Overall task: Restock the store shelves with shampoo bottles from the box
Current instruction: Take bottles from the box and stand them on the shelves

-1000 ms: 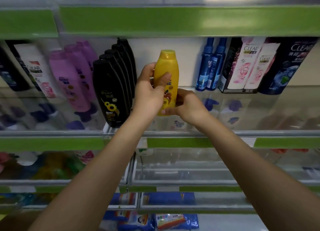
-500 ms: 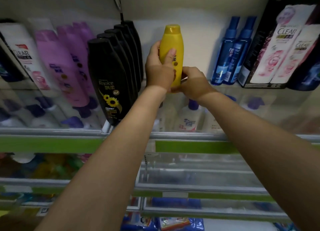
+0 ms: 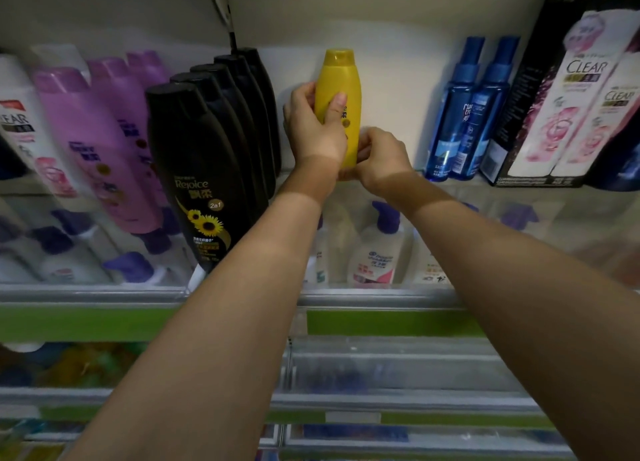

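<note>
A yellow shampoo bottle (image 3: 341, 79) stands upright deep on the glass shelf (image 3: 381, 296), close to the white back wall. My left hand (image 3: 313, 128) grips its middle, thumb across the front. My right hand (image 3: 381, 157) holds the bottle's base with curled fingers. The bottle sits in the gap between a row of black Rejoice bottles (image 3: 201, 169) on the left and two blue spray bottles (image 3: 467, 110) on the right. The box is not in view.
Purple bottles (image 3: 104, 142) and white Clear bottles (image 3: 20, 124) fill the shelf's left. A boxed Clear set (image 3: 568, 107) stands at the right. White pump bottles (image 3: 374, 256) show through the glass below. Green price strips (image 3: 391, 322) edge the shelves.
Both hands have carried the yellow bottle farther back into the shelf, toward the back wall. The view has moved in closer and the upper shelf's green strip has left the frame.
</note>
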Demonstrator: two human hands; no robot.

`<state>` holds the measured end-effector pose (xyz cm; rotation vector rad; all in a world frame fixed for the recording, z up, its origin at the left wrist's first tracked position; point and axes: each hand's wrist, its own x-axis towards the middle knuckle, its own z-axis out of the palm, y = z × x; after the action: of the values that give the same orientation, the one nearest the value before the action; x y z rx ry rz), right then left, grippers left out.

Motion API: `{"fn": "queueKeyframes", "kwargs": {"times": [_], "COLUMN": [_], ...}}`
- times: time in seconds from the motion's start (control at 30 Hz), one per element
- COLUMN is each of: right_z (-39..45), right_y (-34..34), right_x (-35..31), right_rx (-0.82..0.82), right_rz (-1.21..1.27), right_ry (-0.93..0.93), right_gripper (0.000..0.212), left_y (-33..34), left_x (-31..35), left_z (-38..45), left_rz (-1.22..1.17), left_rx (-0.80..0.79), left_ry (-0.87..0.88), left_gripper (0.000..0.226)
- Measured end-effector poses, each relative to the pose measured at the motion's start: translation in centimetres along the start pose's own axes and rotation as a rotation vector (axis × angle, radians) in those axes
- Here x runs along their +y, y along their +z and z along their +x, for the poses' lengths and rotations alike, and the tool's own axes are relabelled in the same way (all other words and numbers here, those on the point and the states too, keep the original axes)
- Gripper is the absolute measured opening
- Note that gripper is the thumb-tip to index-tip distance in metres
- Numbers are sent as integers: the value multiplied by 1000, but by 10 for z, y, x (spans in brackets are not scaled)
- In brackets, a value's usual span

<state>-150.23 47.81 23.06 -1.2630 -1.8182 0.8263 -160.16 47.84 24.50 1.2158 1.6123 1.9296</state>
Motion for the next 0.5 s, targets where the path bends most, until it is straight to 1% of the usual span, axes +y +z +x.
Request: {"fn": "queueKeyframes", "kwargs": {"times": [0.07,0.17,0.23,0.37,0.5], "right_z": [2,3,5,7,6], "right_y": [-1,-2,-2,0,2], "right_x": [-1,-2,-2,-3,-3], "right_rx": [2,-9,3,44,58], "right_rz": [-9,-54,-92,-179,-221], "right_ry": [-8,-10,1,11,31], "right_gripper": [38,42,40,36,30], "left_y": [1,3,4,4,2], "left_x": [1,0,1,3,2], "left_z": [2,2,2,0,0], "left_rz": [-21,-14,16,47,36], "left_rx": [26,60,81,125,109], "left_ry": [-4,3,21,35,-3], "left_gripper": [33,27,24,27,31]}}
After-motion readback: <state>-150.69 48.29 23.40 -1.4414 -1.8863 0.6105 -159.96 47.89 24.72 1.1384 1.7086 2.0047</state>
